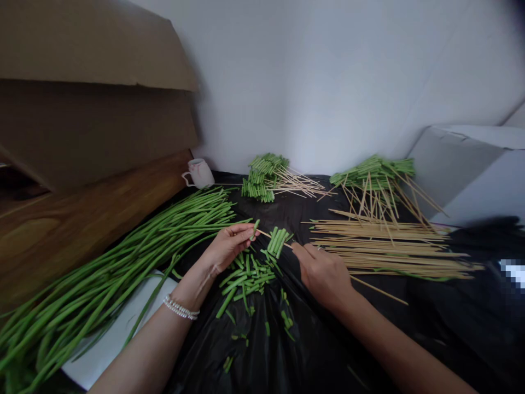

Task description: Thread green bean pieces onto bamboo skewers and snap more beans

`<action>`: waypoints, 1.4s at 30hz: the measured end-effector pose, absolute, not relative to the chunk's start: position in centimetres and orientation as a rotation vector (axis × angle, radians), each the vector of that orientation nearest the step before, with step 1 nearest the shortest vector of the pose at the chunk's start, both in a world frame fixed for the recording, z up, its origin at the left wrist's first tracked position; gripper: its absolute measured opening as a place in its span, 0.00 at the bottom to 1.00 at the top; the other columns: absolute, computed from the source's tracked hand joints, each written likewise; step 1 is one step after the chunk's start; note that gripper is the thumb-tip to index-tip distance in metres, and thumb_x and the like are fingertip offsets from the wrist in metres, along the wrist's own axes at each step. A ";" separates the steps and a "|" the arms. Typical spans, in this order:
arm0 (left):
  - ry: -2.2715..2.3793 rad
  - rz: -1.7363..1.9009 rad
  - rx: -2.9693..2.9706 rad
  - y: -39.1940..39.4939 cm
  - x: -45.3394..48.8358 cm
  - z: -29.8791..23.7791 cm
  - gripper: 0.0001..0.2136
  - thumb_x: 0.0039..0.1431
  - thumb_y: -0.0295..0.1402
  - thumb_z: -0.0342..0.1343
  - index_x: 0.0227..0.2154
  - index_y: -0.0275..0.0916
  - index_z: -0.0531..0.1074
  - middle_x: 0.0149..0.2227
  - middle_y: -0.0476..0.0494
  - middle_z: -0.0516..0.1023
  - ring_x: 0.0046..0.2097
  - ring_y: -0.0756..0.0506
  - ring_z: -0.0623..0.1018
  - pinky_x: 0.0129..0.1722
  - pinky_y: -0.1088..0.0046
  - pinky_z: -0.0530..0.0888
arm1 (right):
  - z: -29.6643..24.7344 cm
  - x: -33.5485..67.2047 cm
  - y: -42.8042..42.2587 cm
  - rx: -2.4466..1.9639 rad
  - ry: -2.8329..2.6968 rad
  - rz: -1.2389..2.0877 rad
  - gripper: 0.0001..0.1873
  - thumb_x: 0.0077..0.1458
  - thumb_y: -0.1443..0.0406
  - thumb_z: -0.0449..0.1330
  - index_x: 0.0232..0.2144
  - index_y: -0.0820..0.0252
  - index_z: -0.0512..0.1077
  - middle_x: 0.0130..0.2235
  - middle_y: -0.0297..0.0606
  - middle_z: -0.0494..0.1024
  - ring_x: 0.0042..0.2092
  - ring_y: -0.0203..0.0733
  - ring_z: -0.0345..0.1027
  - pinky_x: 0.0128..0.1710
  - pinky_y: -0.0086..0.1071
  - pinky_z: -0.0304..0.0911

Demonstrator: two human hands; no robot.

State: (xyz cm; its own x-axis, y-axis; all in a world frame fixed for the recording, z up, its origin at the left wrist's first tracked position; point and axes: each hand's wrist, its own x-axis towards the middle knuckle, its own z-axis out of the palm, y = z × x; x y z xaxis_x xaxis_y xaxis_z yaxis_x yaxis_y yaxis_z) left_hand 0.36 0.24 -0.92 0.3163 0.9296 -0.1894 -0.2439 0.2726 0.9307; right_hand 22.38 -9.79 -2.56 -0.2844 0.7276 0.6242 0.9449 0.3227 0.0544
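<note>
My left hand [229, 246] pinches a short green bean piece [255, 227] at the tip of a thin bamboo skewer [264, 234]. My right hand [322, 271] grips that skewer, which carries several bean pieces [278, 241] threaded side by side. Just below the hands, a loose heap of cut bean pieces [246, 276] lies on the black plastic sheet [311, 350]. A pearl bracelet circles my left wrist.
A long pile of whole green beans [123, 268] runs along the left. Bare skewers [389, 246] lie stacked to the right. Two piles of finished bean skewers [266, 178] [373, 175] rest by the wall. A small white cup [199, 173] and cardboard boxes [94, 93] are at the left.
</note>
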 end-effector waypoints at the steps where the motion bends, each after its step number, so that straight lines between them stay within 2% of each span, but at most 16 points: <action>1: 0.885 0.940 0.937 0.3 0.3 -0.9 0.13 0.41 0.29 0.71 0.33 0.33 0.80 0.33 0.42 0.81 0.31 0.53 0.76 0.31 0.81 0.71 | -2.6 22.4 -9.8 -1.469 -2.095 -0.581 0.14 0.58 0.71 0.52 0.43 0.61 0.74 0.29 0.34 0.74 0.28 0.34 0.64 0.28 0.31 0.51; 10: 0.806 0.803 0.865 0.6 -0.4 -0.9 0.08 0.45 0.27 0.69 0.29 0.30 0.77 0.26 0.46 0.76 0.25 0.56 0.73 0.29 0.82 0.72 | -2.7 22.1 -10.0 -1.432 -2.080 -0.612 0.14 0.57 0.72 0.52 0.43 0.63 0.74 0.27 0.33 0.73 0.27 0.35 0.63 0.28 0.32 0.51; 22: 0.844 0.785 0.918 0.4 -0.3 -1.0 0.10 0.43 0.29 0.70 0.29 0.31 0.78 0.25 0.46 0.76 0.25 0.56 0.72 0.27 0.83 0.70 | -2.9 21.9 -10.0 -1.437 -2.080 -0.526 0.14 0.58 0.72 0.51 0.42 0.62 0.74 0.27 0.33 0.73 0.27 0.34 0.64 0.28 0.31 0.51; 38: 0.895 0.770 1.056 -1.6 1.6 -0.6 0.12 0.37 0.32 0.72 0.27 0.34 0.80 0.28 0.45 0.79 0.29 0.53 0.73 0.32 0.78 0.69 | -2.8 21.5 -9.9 -1.389 -2.092 -0.499 0.14 0.60 0.71 0.50 0.42 0.61 0.74 0.27 0.33 0.72 0.27 0.35 0.64 0.28 0.31 0.50; 42: 0.941 0.784 1.220 -0.7 0.8 -0.4 0.14 0.41 0.37 0.70 0.32 0.34 0.81 0.31 0.41 0.80 0.32 0.50 0.74 0.34 0.77 0.69 | -2.9 22.2 -9.7 -1.409 -2.073 -0.534 0.14 0.61 0.70 0.50 0.42 0.61 0.74 0.27 0.33 0.73 0.28 0.35 0.64 0.29 0.31 0.50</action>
